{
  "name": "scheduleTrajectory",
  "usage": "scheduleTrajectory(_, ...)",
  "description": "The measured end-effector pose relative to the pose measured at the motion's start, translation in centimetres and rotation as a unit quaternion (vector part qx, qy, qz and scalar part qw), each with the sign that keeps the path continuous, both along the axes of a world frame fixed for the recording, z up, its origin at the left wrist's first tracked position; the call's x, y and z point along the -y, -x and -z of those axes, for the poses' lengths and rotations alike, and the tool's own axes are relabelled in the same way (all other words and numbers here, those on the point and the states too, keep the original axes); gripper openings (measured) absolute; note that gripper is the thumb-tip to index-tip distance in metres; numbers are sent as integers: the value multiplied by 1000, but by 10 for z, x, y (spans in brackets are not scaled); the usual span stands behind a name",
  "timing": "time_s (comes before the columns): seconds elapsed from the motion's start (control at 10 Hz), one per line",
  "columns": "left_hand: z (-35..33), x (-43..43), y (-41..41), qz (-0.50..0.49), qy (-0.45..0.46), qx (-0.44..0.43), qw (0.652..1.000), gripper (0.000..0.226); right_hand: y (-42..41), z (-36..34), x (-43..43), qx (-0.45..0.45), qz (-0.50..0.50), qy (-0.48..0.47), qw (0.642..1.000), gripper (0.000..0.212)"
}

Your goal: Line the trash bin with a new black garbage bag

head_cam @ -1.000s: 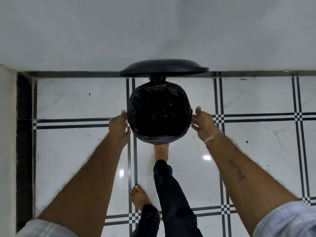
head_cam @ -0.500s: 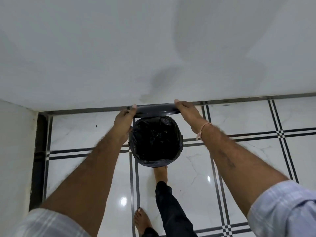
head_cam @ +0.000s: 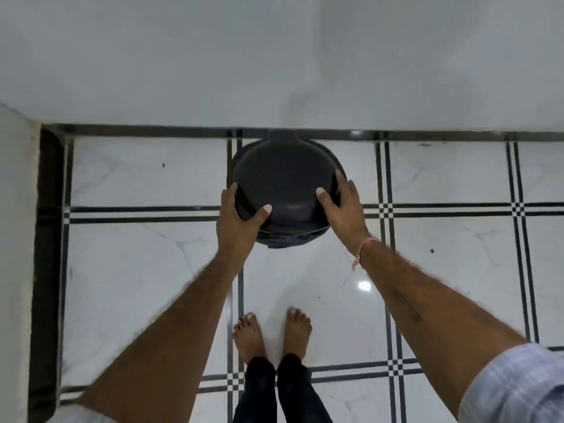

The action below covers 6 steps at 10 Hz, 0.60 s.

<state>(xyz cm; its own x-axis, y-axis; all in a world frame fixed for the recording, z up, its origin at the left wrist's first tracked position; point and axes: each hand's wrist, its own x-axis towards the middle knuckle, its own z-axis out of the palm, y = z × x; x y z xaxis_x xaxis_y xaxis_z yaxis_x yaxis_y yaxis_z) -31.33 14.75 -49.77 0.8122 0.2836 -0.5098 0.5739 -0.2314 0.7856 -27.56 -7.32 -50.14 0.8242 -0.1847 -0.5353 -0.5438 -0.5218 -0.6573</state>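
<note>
So, head cam view: I'm looking straight down at the trash bin [head_cam: 332, 163], which sits on the tiled floor [head_cam: 137, 270] right up against the wall [head_cam: 274, 56], with its lid [head_cam: 283, 172] down. My left hand [head_cam: 241, 218] is clamped on the lid's near-left edge, thumb on top, fingers wrapped round the side. My right hand [head_cam: 343, 206] grips the right edge the same way. A crumpled bit of the black garbage bag [head_cam: 283, 241] pokes out under the lid at the near side.

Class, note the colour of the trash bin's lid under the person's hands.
The lid is plain matte black, no pattern; the head view shows it from above.
</note>
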Motion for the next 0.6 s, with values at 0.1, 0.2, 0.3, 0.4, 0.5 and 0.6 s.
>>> scheduleTrajectory(0.1, 39, 13, 26, -9, -33, 10, 999, 92, 25, 36, 3, 30, -19, 10, 999, 81)
scheduleTrajectory(0.2, 70, 19, 38, -15, -67, 26, 997, 93, 40, 68, 6, 50, -45, 25, 997, 84)
scheduleTrajectory(0.3, 95, 20, 42, -28, -92, 33, 995, 94, 48, 87, 7, 72, -52, 32, 996, 86)
scheduleTrajectory(0.4, 111, 17, 47, -8, -113, 39, 993, 95, 52, 97, 7, 87, -53, 22, 995, 86)
scheduleTrajectory(0.5, 96, 13, 47, 17, -111, 4, 994, 97, 46, 82, 14, 31, -64, 23, 997, 86)
scheduleTrajectory(0.6, 49, 12, 41, 42, -130, 50, 989, 95, 39, 36, 17, 66, -31, -6, 997, 75)
